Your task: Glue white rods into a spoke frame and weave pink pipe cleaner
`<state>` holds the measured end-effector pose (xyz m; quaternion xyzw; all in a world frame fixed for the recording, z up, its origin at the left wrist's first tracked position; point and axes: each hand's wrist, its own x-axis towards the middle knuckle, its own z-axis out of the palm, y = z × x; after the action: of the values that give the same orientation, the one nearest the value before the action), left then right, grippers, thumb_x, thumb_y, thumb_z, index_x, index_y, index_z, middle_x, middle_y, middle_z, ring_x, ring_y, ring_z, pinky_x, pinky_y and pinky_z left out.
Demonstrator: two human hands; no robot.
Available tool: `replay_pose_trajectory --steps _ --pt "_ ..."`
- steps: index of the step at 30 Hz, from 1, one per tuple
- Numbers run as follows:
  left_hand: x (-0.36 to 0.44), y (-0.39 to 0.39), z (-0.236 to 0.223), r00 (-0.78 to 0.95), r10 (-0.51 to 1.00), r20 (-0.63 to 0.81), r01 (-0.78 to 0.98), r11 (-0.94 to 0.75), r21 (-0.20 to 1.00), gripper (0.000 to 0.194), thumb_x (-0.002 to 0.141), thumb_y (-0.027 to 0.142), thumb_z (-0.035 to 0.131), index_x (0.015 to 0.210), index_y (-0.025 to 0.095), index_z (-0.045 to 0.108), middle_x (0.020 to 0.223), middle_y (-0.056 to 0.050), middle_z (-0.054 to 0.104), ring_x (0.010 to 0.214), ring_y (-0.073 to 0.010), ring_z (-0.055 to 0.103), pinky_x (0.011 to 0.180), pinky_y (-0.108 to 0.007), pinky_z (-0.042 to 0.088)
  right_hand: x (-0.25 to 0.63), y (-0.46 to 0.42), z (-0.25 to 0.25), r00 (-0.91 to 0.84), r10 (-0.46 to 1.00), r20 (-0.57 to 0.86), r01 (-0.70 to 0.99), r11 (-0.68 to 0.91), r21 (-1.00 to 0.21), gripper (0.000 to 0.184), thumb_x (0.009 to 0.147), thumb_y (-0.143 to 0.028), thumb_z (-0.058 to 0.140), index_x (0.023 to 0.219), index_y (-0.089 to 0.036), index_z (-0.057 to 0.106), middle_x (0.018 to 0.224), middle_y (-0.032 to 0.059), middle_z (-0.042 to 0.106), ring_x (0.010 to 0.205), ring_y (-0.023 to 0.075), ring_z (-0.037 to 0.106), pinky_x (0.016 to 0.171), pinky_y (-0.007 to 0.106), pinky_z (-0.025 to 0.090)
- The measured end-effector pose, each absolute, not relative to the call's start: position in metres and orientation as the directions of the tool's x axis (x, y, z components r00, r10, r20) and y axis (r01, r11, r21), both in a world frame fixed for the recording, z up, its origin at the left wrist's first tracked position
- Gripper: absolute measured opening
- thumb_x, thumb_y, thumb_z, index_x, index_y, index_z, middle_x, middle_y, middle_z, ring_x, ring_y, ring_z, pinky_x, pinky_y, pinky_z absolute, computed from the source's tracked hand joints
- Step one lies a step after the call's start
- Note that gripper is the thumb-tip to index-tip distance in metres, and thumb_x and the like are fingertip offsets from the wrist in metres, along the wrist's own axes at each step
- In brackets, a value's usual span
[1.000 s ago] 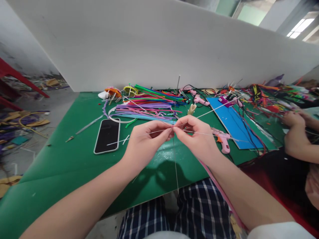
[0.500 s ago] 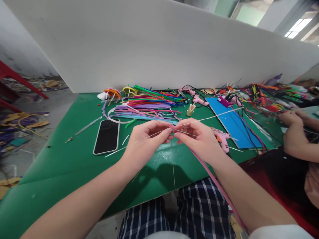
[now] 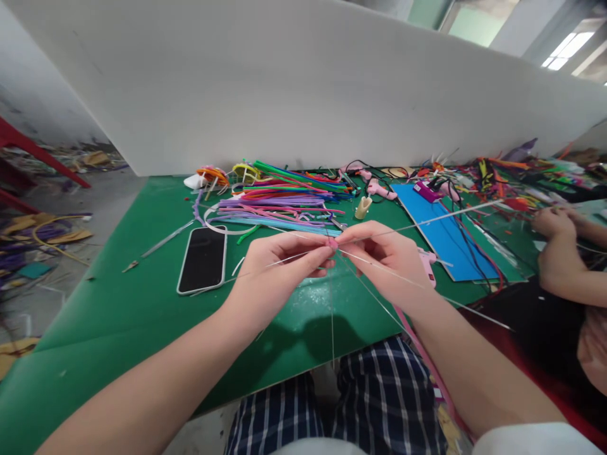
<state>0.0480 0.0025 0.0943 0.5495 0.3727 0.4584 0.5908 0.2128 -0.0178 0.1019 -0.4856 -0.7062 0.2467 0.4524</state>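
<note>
My left hand (image 3: 277, 272) and my right hand (image 3: 386, 259) meet fingertip to fingertip above the green table (image 3: 128, 297). Both pinch a crossing bundle of thin white wires (image 3: 427, 221) at one spot, where a pink strip (image 3: 429, 370) is wound on. The pink strip trails from under my right hand down past my right forearm. The wires fan out left, right and downward from the pinch.
A black phone (image 3: 203, 258) lies left of my hands. Behind them is a heap of coloured strips (image 3: 284, 196), a pink glue gun (image 3: 429, 262) and a blue sheet (image 3: 443, 230). Another person's hands (image 3: 554, 243) work at the right. A white board (image 3: 303, 88) backs the table.
The pinch point has shifted slightly right and up. The wires have turned: one now slants down to the right past my right wrist, and the long upper wire reaches farther right.
</note>
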Motion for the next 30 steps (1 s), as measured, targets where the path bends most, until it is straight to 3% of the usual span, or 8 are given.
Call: replay_pose_trajectory --steps 8,20,30 --pt "0.048 0.000 0.098 0.282 0.959 0.028 -0.092 -0.002 0.996 0.018 0.067 0.033 0.068 0.077 0.018 0.069 0.069 -0.002 0.068 0.063 -0.0139 0.064 0.059 -0.021 0.053 0.213 -0.020 0.100 -0.167 0.831 0.530 0.518 0.531 -0.670 0.014 0.079 -0.013 0.053 0.085 -0.021 0.063 0.085 0.0006 0.064 0.072 0.0110 0.058 0.060 0.023 0.044" --pt "0.048 0.000 0.097 0.243 0.966 0.084 -0.062 -0.071 0.996 0.015 0.069 0.030 0.066 0.075 0.017 0.069 0.068 -0.003 0.068 0.063 -0.0153 0.064 0.059 -0.024 0.053 0.212 -0.021 0.104 -0.177 0.851 0.494 0.607 0.490 -0.626 0.016 0.080 -0.017 0.050 0.084 -0.023 0.065 0.086 0.0023 0.066 0.073 0.0135 0.058 0.060 0.026 0.045" --pt "0.050 0.007 0.089 0.324 0.945 0.051 -0.122 -0.011 0.992 0.023 0.067 0.034 0.068 0.083 0.017 0.067 0.076 -0.003 0.069 0.067 -0.0151 0.065 0.061 -0.023 0.054 0.211 -0.017 0.094 -0.088 0.931 0.355 0.473 0.353 -0.807 0.012 0.080 -0.021 0.053 0.085 -0.020 0.064 0.079 0.0004 0.064 0.059 0.0080 0.053 0.049 0.020 0.041"
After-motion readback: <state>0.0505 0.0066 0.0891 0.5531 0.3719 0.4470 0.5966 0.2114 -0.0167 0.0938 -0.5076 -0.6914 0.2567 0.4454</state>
